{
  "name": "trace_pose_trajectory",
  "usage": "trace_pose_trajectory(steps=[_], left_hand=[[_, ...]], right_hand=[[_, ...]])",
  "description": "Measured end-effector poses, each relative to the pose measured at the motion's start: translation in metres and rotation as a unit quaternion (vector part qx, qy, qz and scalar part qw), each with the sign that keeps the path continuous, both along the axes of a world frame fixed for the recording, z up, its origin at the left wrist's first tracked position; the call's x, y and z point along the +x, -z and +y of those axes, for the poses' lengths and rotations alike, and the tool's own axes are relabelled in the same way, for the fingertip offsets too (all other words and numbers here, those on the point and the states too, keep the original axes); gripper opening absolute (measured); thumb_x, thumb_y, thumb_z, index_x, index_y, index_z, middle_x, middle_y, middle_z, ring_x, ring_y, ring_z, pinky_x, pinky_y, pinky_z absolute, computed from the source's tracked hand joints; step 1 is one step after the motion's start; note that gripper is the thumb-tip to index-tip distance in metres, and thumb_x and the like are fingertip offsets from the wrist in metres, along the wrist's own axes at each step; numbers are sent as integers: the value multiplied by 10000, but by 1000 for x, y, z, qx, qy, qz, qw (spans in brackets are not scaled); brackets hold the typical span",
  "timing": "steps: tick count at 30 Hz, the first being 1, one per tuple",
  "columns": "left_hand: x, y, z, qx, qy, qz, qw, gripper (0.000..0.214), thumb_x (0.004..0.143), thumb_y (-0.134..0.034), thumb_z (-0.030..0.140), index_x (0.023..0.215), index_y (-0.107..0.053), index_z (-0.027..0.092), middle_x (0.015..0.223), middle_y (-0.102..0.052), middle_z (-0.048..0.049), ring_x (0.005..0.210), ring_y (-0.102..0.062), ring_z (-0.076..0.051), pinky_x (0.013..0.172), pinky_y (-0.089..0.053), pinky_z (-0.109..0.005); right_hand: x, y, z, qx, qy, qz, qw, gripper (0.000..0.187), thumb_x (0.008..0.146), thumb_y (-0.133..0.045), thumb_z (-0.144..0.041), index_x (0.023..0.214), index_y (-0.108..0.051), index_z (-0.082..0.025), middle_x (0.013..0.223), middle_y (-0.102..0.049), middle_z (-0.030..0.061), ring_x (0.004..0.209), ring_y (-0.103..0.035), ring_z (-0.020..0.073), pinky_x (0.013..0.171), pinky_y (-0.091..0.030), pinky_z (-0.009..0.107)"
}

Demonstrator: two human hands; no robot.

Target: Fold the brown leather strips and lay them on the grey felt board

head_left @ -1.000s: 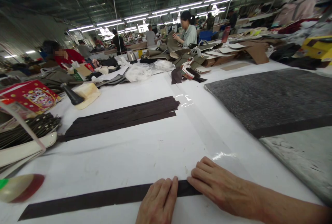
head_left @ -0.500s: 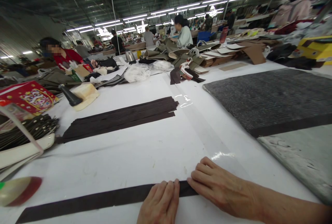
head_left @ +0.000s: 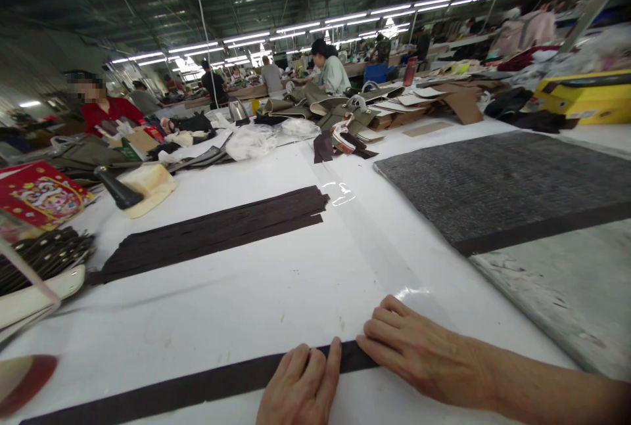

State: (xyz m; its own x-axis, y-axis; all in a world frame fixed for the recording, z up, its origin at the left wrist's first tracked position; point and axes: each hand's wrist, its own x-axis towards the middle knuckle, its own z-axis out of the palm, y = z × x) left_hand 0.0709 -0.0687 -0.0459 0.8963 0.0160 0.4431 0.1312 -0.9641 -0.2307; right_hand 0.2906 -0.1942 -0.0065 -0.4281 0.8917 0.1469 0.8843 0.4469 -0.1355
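While the left hand [head_left: 300,389] lies across the dark strip [head_left: 197,387] at the bottom centre of the frame, the right hand [head_left: 419,349] sits just beside it, its bent fingertips on the strip near where it passes out of sight. The strip lies flat on the white table [head_left: 276,307], running from the bottom left corner up towards the lower centre. Neither hand is clenched into a fist; the left has its fingers extended, and the right's are curled. Both thumbs are hidden, so I cannot tell whether either hand pinches the material or only presses it.

Handling it well, in my judgement, calls for light, even pressure, with the fingertips near the upper edge and the two hands close together, so that the short exposed stretch between them stays straight and unwrinkled. The long left portion should trail freely, without twisting.

A layered pile of dark strips [head_left: 221,231] lies left of centre, well apart from the hands, and a grey textured sheet [head_left: 513,182] fills the right.
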Motion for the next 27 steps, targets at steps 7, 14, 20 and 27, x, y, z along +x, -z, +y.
trace_pose_trajectory(steps=[7, 14, 20, 27], left_hand=[[4, -4, 0, 17, 12, 26, 999, 371, 969, -329, 134, 1285, -521, 114, 842, -531, -44, 784, -534, -191, 720, -473, -308], [6, -3, -5, -4, -9, 7, 1000, 410, 940, -311, 74, 1273, -532, 164, 875, -525, -44, 825, -531, -209, 769, -446, -337], [5, -1, -4, -12, -12, 15, 1000, 411, 932, -331, 86, 1275, -533, 188, 868, -550, -44, 822, -534, -211, 778, -436, -333], [7, -1, 1, -8, 13, -8, 1000, 376, 955, -320, 120, 1234, -558, 205, 1141, -576, -83, 983, -534, -220, 827, -411, -331]], right_hand=[[2, 4, -2, -33, 56, 56, 996, 317, 911, -316, -20, 1100, -549, -124, 893, -527, 77, 793, -428, 198, 775, -313, 372], [5, 2, -6, -25, 45, 49, 997, 284, 930, -312, -25, 1015, -566, -122, 873, -532, 74, 783, -433, 189, 778, -310, 358], [8, 3, -9, -10, 24, 26, 999, 264, 954, -305, -64, 998, -562, -108, 869, -531, 82, 785, -437, 191, 763, -321, 369], [14, -1, -18, 8, 25, 16, 1000, 307, 947, -287, -55, 1084, -559, -98, 875, -540, 93, 789, -453, 194, 783, -337, 379]])
